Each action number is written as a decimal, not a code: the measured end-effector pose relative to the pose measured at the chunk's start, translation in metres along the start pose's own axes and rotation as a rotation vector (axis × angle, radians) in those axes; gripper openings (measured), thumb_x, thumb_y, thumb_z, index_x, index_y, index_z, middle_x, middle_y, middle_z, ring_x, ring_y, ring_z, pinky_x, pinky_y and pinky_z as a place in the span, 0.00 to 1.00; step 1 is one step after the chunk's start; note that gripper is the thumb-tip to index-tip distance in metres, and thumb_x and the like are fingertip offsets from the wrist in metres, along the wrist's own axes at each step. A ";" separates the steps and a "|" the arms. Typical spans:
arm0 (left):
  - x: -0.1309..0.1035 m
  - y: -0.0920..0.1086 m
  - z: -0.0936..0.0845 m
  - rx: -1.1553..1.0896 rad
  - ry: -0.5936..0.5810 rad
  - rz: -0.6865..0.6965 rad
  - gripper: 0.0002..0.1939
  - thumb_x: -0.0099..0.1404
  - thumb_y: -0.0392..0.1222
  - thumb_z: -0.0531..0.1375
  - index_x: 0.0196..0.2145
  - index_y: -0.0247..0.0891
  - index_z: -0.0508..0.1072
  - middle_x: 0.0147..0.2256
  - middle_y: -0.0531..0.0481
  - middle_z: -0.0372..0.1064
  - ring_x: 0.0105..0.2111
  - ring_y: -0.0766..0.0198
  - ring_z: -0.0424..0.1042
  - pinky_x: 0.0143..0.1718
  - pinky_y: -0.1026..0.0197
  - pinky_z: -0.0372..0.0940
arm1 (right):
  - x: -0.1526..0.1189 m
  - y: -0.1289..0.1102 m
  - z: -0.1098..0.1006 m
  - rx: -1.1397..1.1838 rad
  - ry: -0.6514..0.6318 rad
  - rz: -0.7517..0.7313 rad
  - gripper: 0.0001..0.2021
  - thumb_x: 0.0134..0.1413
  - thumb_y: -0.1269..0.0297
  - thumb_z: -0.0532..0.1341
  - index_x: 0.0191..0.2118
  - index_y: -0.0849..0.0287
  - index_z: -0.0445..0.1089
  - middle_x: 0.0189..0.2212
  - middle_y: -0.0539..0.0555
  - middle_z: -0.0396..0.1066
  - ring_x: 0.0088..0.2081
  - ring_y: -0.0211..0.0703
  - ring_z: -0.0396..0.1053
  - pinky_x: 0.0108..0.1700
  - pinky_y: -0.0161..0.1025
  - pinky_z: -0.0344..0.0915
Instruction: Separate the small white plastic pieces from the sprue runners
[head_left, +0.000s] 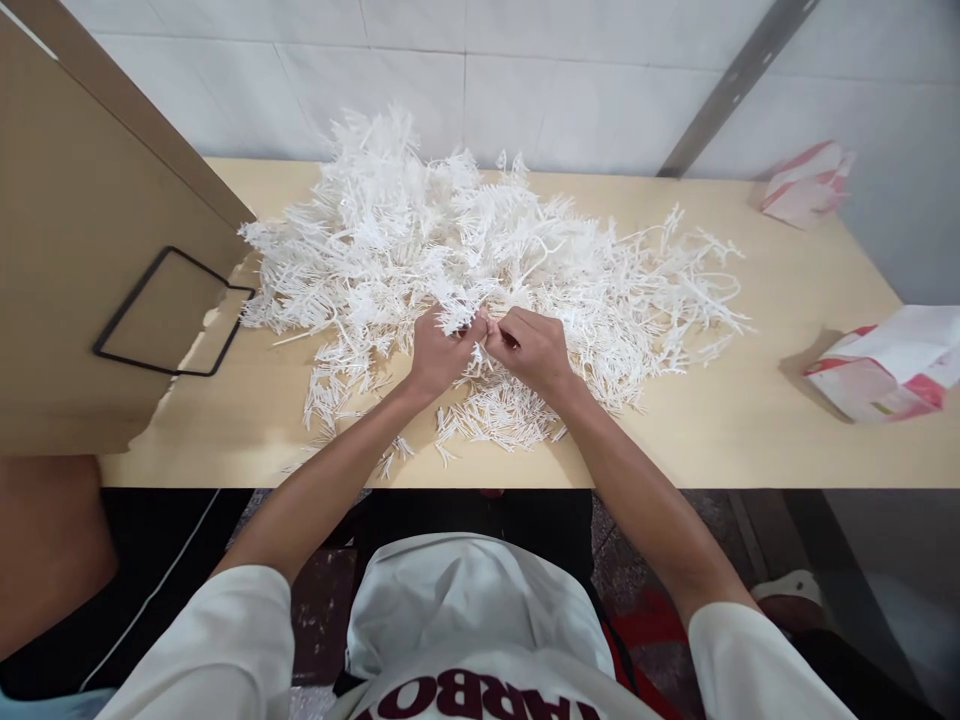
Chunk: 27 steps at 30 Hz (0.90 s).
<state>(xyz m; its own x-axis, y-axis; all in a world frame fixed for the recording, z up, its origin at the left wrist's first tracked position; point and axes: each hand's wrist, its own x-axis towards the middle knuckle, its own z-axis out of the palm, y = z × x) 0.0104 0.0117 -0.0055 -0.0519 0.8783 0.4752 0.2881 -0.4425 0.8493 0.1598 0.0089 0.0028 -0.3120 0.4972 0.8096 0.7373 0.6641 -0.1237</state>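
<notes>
A big heap of white branching plastic sprigs [420, 230] lies across the middle of the table. At its front edge my left hand [442, 352] is closed on a white sprig, whose frayed tips show above the fingers. My right hand [531, 350] is curled, its thumb and fingertips pinched together and meeting the left fingertips. What the right fingers grip is too small or hidden to make out. Loose short white pieces [502, 415] lie just below both hands.
A brown cardboard panel [90, 220] with a black wire frame [154, 365] stands at the left. Two red-and-white paper packets [885, 375] are on the right side of the wooden table [720, 430]. Tiled wall [562, 100] closes the back. Another person's limb [52, 550] shows at lower left.
</notes>
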 end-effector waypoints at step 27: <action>0.023 -0.009 -0.009 -0.411 -0.220 -0.399 0.17 0.49 0.52 0.71 0.31 0.38 0.78 0.34 0.47 0.77 0.34 0.61 0.76 0.39 0.58 0.69 | 0.003 -0.007 -0.006 0.510 -0.125 0.483 0.12 0.63 0.55 0.56 0.32 0.56 0.69 0.28 0.50 0.69 0.29 0.35 0.65 0.31 0.36 0.61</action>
<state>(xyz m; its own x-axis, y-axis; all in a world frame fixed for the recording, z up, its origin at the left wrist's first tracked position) -0.0019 0.0343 -0.0005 0.1310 0.9881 0.0804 -0.1074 -0.0665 0.9920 0.1572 0.0029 0.0095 -0.1094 0.8418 0.5286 0.4479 0.5164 -0.7298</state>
